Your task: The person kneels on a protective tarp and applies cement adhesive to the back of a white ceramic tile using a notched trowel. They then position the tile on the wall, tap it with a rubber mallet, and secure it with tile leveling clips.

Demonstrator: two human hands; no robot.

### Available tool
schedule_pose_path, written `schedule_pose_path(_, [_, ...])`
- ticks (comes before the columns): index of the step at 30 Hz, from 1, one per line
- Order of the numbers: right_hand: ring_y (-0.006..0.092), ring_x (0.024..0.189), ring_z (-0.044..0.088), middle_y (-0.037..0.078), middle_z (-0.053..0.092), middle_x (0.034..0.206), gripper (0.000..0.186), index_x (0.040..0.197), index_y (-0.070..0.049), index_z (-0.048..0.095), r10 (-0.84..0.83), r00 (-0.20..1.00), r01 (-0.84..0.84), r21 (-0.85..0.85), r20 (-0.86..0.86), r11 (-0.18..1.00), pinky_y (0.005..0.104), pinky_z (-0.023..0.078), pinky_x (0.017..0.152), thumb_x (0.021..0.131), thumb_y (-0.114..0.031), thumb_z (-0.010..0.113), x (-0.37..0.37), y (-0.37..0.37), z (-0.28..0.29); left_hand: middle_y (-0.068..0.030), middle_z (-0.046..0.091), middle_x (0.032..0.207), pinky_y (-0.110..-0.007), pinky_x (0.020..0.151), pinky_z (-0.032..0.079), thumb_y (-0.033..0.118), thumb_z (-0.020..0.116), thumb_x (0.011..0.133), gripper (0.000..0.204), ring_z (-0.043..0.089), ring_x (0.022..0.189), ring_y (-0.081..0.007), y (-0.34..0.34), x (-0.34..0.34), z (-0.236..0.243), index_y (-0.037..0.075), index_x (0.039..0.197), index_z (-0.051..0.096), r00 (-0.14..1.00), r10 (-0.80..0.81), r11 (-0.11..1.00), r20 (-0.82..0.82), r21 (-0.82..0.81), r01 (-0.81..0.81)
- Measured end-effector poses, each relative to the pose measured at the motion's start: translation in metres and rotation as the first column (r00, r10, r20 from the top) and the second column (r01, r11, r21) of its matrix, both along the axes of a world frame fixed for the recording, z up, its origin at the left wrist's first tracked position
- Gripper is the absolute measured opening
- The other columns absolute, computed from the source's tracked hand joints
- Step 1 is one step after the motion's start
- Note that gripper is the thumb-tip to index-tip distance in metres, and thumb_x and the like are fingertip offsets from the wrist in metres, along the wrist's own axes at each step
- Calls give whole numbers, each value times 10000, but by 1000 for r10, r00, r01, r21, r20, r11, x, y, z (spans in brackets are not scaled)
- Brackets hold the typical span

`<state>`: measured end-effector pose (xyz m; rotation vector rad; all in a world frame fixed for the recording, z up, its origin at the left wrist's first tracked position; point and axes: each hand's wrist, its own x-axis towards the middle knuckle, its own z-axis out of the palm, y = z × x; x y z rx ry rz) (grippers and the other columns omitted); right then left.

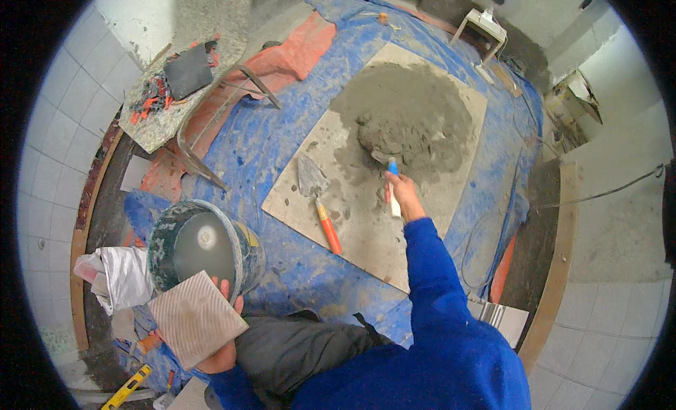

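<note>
My left hand (pixel 221 358) holds a square tile (pixel 197 318), its ribbed underside turned up, beside the bucket. The fingers show past the tile's far edge, and the tile hides most of the palm. My right hand (pixel 407 196) is closed round the blue and white handle of a trowel (pixel 393 166). That trowel's blade is at the near edge of a heap of wet grey mortar (pixel 415 128), which partly hides it. The mortar lies spread over a flat board (pixel 373 244). A second trowel (pixel 327 224), with a red and yellow handle, rests on the board to the left.
A dark bucket (pixel 252 258) of cloudy water stands at left, next to a white bag (pixel 127 277). Beyond it, a stone slab (pixel 158 117) carries red and black pieces. Blue sheeting (pixel 282 142) covers the floor. A yellow spirit level (pixel 127 387) lies lower left; a small stool (pixel 484 21) stands far right.
</note>
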<state>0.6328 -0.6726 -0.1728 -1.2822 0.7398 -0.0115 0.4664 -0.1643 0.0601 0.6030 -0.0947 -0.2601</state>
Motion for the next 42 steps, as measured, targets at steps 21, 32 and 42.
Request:
schedule_pose_path(21, [185,532,547,63,554,756,464,1422,-12,546,166,947,-229,-216,-275,949,363,452,427,994,-175,624,-21,-21,11,-216,99,1733,-662,1260,29,730,574,905,1070,102,1599,-416,2,-3,-5,95,1666,170,995,68,996,-76,-46,-72])
schedule_pose_path(32, [199,450,528,92,568,697,456,1380,57,479,115,961,-124,-19,-252,992,381,444,409,1010,-174,615,-53,-35,-23,-192,140,1730,-805,1162,86,788,518,907,1015,121,1563,-518,-10,-1,-2,170,1660,235,983,179,979,-44,-95,-183])
schedule_pose_path(42, [142,478,510,38,550,679,211,1110,-66,578,-30,998,42,216,-60,976,315,435,416,994,-214,674,12,-1,-17,-188,269,1693,-814,1113,205,784,549,891,961,251,1500,-567,-16,-9,9,223,1637,321,934,302,934,-189,-138,-329])
